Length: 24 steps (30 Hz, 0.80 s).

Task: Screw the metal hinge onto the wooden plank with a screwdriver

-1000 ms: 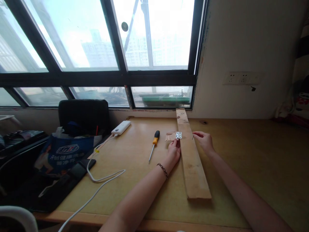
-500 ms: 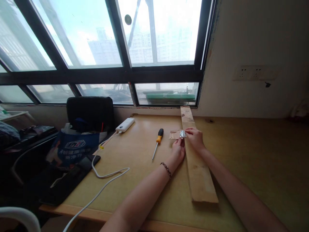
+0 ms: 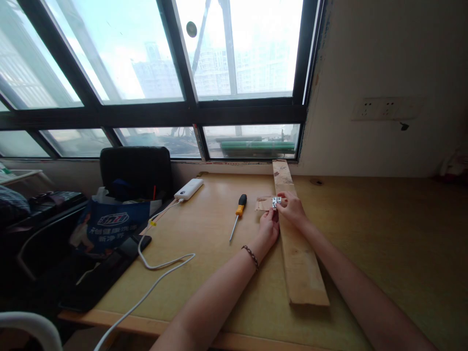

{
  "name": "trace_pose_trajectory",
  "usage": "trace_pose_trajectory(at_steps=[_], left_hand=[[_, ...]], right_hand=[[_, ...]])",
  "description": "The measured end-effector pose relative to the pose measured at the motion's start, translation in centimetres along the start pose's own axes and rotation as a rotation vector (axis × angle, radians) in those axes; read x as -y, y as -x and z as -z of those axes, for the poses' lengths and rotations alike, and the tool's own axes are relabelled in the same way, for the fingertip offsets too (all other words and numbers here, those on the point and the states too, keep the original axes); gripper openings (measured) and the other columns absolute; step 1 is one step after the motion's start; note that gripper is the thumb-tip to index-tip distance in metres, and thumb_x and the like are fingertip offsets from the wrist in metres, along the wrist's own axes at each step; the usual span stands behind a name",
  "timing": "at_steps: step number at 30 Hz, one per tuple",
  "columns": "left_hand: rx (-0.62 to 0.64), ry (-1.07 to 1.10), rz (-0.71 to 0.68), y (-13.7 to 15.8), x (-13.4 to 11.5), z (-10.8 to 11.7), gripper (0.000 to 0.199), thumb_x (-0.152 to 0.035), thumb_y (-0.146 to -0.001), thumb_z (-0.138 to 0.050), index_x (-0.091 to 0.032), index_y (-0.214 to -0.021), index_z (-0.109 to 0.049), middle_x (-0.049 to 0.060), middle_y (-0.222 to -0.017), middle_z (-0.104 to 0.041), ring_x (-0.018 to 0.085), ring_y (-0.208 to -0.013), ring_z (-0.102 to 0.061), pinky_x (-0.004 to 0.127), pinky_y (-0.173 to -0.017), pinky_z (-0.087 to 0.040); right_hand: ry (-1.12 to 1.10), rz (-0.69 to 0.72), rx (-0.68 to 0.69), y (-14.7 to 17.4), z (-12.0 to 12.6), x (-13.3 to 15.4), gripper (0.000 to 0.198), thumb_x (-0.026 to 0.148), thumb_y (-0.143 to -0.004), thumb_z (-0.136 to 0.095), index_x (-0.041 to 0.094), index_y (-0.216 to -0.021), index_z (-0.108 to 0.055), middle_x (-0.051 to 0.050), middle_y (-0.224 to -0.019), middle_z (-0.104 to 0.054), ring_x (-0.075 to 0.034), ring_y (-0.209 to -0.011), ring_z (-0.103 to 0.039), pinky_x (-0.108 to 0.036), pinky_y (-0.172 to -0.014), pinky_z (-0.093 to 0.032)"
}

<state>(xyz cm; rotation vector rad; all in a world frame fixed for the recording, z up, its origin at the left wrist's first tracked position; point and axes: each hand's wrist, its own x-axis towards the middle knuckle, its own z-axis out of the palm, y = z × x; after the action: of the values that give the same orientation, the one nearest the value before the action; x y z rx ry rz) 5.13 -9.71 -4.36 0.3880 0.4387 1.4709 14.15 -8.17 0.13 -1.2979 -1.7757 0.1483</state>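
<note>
Bright light comes through a big window with a black frame [image 3: 248,114] behind a yellow-brown wooden desk [image 3: 212,219]. One long, flat, light brown wooden board [image 3: 300,263] lies on the desk. Its long way runs from near the person to the window, leaning a bit left at the far end. A short, pale wooden piece [image 3: 262,204] sticks out to its left, about crossways. Between them sits a small, shiny metal hinge [image 3: 277,203].

The right hand [image 3: 292,209] was past the board's right edge a second ago; now its fingertips touch the hinge, so both hands work at one spot. Whether it pinches something tiny cannot be told. The left hand [image 3: 269,226] has bent fingers just under the hinge; its grip is hidden.
</note>
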Motion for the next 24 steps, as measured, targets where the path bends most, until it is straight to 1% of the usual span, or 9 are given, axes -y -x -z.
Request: trace_pose_trajectory(at_steps=[2,3,4,6,10,13,17,20,24], left_hand=[[0.002,-0.013,-0.005,0.1,-0.1,-0.1,0.008,-0.013,-0.076,-0.052,-0.015,-0.080,-0.058,0.009,-0.093,-0.063,0.016,-0.093,-0.058,0.030,-0.093,-0.039],[-0.001,-0.026,0.001,0.2,-0.2,-0.1,0.008,-0.013,-0.076,-0.051,-0.015,-0.080,-0.058,0.009,-0.093,-0.063,0.016,-0.092,-0.059,0.030,-0.093,-0.039],[-0.009,-0.040,0.010,0.2,-0.2,-0.2,0.008,-0.014,-0.076,-0.051,-0.015,-0.081,-0.058,0.010,-0.092,-0.063,0.016,-0.091,-0.059,0.030,-0.092,-0.039],[-0.025,-0.067,0.031,0.2,-0.2,-0.2,0.009,-0.016,-0.077,-0.050,-0.015,-0.082,-0.058,0.010,-0.092,-0.063,0.017,-0.089,-0.059,0.031,-0.091,-0.040],[-0.018,-0.069,0.033,0.0,-0.2,-0.2,0.013,-0.017,-0.077,-0.050,-0.015,-0.087,-0.058,0.010,-0.096,-0.063,0.017,-0.089,-0.059,0.031,-0.090,-0.040],[0.015,-0.025,0.023,-0.1,-0.2,-0.1,0.018,-0.017,-0.076,-0.050,-0.015,-0.092,-0.058,0.010,-0.096,-0.063,0.017,-0.091,-0.059,0.031,-0.090,-0.041],[0.039,-0.008,0.020,-0.1,-0.1,0.1,0.019,-0.017,-0.076,-0.051,-0.014,-0.093,-0.058,0.010,-0.096,-0.063,0.017,-0.090,-0.059,0.032,-0.089,-0.041],[0.016,-0.023,0.007,-0.1,0.0,0.2,0.015,-0.017,-0.075,-0.053,-0.013,-0.088,-0.059,0.009,-0.092,-0.064,0.016,-0.086,-0.060,0.032,-0.087,-0.042],[-0.048,-0.034,-0.011,0.0,-0.2,0.0,0.012,-0.016,-0.074,-0.054,-0.013,-0.084,-0.059,0.008,-0.086,-0.064,0.014,-0.080,-0.060,0.029,-0.084,-0.043]], right_hand=[[0.013,0.051,0.071,-0.1,0.0,-0.3,0.049,0.024,-0.062,-0.061,0.017,-0.109,-0.051,-0.009,-0.106,-0.058,-0.023,-0.101,-0.047,-0.035,-0.087,-0.039],[0.022,0.065,0.122,-0.2,0.0,-0.4,0.058,0.025,-0.060,-0.062,0.017,-0.116,-0.046,-0.009,-0.110,-0.057,-0.025,-0.106,-0.044,-0.036,-0.090,-0.037],[0.032,0.070,0.177,-0.4,0.0,-0.7,0.066,0.026,-0.059,-0.063,0.017,-0.120,-0.042,-0.009,-0.113,-0.056,-0.026,-0.109,-0.041,-0.037,-0.091,-0.036],[0.056,0.070,0.267,-0.7,0.0,-1.1,0.074,0.026,-0.057,-0.063,0.017,-0.125,-0.037,-0.009,-0.115,-0.055,-0.027,-0.110,-0.039,-0.038,-0.090,-0.035],[0.103,0.089,0.327,-1.2,-0.3,-1.5,0.077,0.027,-0.055,-0.063,0.017,-0.126,-0.036,-0.008,-0.114,-0.055,-0.028,-0.108,-0.039,-0.037,-0.088,-0.034],[0.131,0.102,0.334,-1.4,-0.3,-1.5,0.077,0.030,-0.056,-0.064,0.018,-0.126,-0.036,-0.008,-0.113,-0.055,-0.028,-0.109,-0.038,-0.037,-0.088,-0.033],[0.189,0.109,0.331,-1.4,-0.1,-1.3,0.078,0.036,-0.057,-0.064,0.019,-0.128,-0.036,-0.008,-0.117,-0.053,-0.030,-0.114,-0.032,-0.040,-0.093,-0.028],[0.203,0.114,0.324,-1.3,0.0,-1.3,0.077,0.037,-0.059,-0.064,0.020,-0.128,-0.036,-0.008,-0.116,-0.054,-0.031,-0.115,-0.031,-0.042,-0.094,-0.027],[0.142,0.088,0.298,-1.4,-0.2,-1.7,0.075,0.039,-0.058,-0.066,0.023,-0.126,-0.038,-0.005,-0.113,-0.057,-0.029,-0.110,-0.035,-0.041,-0.091,-0.030]])
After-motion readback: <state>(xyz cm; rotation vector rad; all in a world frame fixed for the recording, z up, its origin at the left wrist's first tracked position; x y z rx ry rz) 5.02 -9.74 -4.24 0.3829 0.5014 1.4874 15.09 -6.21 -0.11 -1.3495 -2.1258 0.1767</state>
